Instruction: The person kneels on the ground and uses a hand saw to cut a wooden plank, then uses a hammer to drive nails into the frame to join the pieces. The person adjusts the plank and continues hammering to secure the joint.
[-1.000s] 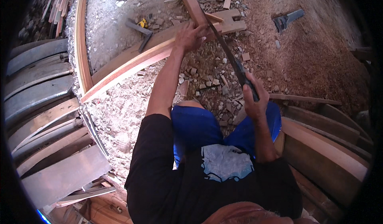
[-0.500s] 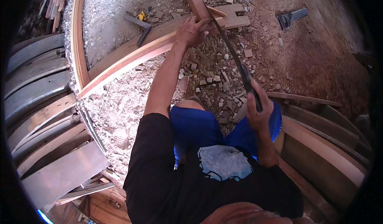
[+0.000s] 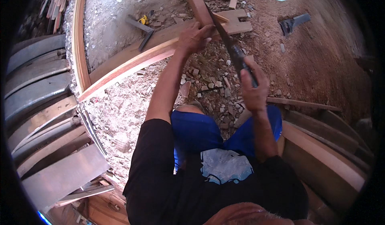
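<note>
The right hand (image 3: pixel 255 84) is clenched round the handle of a handsaw (image 3: pixel 230 41), whose dark blade slants up along the right side of a reddish beam (image 3: pixel 196 6). The left hand (image 3: pixel 195 37) lies over the beam's near end, fingers bent, probably to steady it; whether it grips or only presses, I cannot tell. That end sits by the forked right end of a notched board (image 3: pixel 237 26), which seems to serve as a support. A steel square (image 3: pixel 140 26) overlaps the board's far edge, perhaps laid there to stay within reach
</note>
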The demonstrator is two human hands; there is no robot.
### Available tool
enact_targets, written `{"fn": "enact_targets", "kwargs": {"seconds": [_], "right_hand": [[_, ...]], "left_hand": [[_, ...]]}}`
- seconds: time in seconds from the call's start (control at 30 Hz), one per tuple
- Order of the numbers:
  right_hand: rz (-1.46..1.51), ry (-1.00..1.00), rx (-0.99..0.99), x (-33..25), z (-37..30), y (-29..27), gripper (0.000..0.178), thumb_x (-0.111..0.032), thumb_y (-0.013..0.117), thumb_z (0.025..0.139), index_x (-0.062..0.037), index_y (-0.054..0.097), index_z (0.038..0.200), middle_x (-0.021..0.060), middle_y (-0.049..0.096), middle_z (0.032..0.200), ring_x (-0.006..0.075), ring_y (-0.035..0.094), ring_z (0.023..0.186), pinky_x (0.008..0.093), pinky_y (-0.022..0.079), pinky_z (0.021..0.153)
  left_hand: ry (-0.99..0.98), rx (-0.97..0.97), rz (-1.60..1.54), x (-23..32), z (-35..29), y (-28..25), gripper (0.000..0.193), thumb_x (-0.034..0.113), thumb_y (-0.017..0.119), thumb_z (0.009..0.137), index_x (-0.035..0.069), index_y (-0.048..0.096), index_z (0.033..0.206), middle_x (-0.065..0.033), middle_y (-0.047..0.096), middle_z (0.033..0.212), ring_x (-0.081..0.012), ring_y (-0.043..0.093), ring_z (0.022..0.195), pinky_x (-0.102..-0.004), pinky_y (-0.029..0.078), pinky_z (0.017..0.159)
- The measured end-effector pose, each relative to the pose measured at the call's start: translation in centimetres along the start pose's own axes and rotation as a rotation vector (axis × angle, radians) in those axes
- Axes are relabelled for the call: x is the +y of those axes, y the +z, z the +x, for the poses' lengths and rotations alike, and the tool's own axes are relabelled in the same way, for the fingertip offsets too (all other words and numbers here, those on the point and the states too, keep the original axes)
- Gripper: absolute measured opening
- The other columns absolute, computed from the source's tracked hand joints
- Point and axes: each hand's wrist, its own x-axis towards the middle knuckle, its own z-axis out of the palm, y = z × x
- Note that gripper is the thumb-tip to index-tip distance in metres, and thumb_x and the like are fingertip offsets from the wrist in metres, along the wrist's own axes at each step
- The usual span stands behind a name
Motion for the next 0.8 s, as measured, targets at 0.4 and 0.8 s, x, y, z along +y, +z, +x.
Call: {"fn": "enact_targets", "kwargs": {"seconds": [0.4,0.8], "right_hand": [[0.033,-0.056,0.217,-1.8,-7.6,-7.2,0.037,-0.018,0.065,0.104,0.0028,0.067,0.135,0.0138,0.072,0.118,0.0184,0.067,0.103,0.035,0.053,0.091],[0.155,0.054,0.159,4.7,-5.7,-3.5,0.038,-0.02,0.068,0.103,0.0001,0.068,0.136,0.015,0.073,0.124,0.0231,0.067,0.116,0.0383,0.052,0.102]], "left_hand": [[-0.148,-0.173,0.105,0.5,-1.2,-1.6,0.058,0.039,0.077,0.092,0.033,0.058,0.146,-0.0133,0.062,0.128,-0.0382,0.059,0.126,-0.0511,0.05,0.108],[-0.013,-0.017,0.09,0.3,-1.5,-1.0,0.063,0.036,0.081,0.088,0.031,0.058,0.146,-0.0108,0.064,0.119,-0.0341,0.062,0.119,-0.0488,0.054,0.1]]}}
